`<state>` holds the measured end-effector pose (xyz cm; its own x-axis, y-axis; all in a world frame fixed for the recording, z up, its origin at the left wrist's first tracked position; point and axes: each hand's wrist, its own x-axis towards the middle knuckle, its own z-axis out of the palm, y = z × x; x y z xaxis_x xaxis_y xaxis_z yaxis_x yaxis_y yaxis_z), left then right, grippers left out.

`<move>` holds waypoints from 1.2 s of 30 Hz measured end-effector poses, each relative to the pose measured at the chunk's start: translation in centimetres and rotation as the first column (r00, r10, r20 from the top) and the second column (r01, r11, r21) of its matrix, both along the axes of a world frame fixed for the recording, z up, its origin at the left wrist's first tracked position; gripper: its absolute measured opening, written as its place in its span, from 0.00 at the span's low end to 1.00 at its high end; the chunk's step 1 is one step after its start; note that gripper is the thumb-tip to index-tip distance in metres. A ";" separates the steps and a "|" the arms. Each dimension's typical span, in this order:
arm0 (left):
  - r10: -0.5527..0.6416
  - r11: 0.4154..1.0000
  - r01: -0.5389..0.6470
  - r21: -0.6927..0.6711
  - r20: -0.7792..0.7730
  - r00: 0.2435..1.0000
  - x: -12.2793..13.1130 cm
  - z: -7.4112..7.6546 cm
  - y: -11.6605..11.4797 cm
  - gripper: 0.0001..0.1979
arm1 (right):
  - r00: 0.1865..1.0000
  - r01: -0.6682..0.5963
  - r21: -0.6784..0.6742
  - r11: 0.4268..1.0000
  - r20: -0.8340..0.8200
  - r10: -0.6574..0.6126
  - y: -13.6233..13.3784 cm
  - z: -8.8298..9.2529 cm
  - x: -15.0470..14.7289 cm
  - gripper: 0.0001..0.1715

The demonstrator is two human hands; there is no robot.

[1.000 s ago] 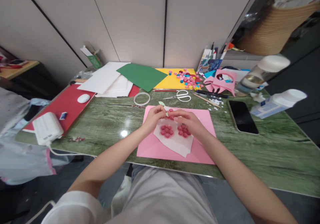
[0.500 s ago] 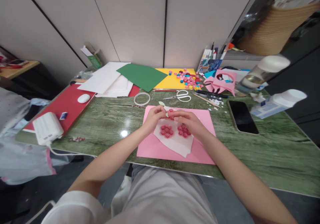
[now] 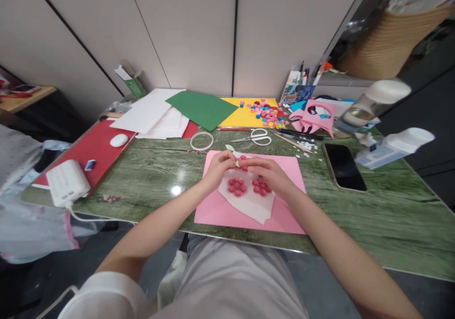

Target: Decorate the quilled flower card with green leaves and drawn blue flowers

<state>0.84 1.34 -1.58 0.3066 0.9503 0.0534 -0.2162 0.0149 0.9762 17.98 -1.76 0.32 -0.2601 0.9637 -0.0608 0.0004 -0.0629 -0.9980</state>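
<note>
This looks like a room in a home, with a papercraft spot. A glossy green wood-grained desk (image 3: 152, 177) stands with its far edge against flat grey panels (image 3: 199, 34) with dark seams. A tan woven basket (image 3: 377, 44) sits beyond the far right corner, and pale fabric with pink trim (image 3: 35, 229) hangs beside the left edge. A flat pink paper sheet (image 3: 213, 210) near the front edge and white-handled metal scissors (image 3: 251, 138) farther back show the craft.
</note>
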 end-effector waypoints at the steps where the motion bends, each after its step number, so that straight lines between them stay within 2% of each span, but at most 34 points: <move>1: -0.003 1.000 0.002 0.003 0.011 1.000 0.0 0.0 0.0 0.04 | 1.000 -0.001 0.001 1.000 -0.007 0.001 0.0 -0.1 0.0 0.12; 13: -0.017 1.000 0.018 -0.023 0.061 0.998 0.0 0.0 0.0 0.04 | 0.997 -0.010 -0.007 1.000 -0.070 0.009 0.2 -0.6 0.2 0.12; 25: -0.057 0.997 0.049 0.067 0.111 0.992 0.0 0.0 -0.1 0.05 | 0.993 -0.017 -0.038 0.999 -0.121 0.012 0.2 -0.5 0.1 0.10; 36: -0.069 0.996 0.062 0.071 0.105 0.992 0.0 -0.1 -0.1 0.04 | 0.984 -0.029 -0.105 0.994 -0.179 0.010 0.1 -0.3 0.1 0.10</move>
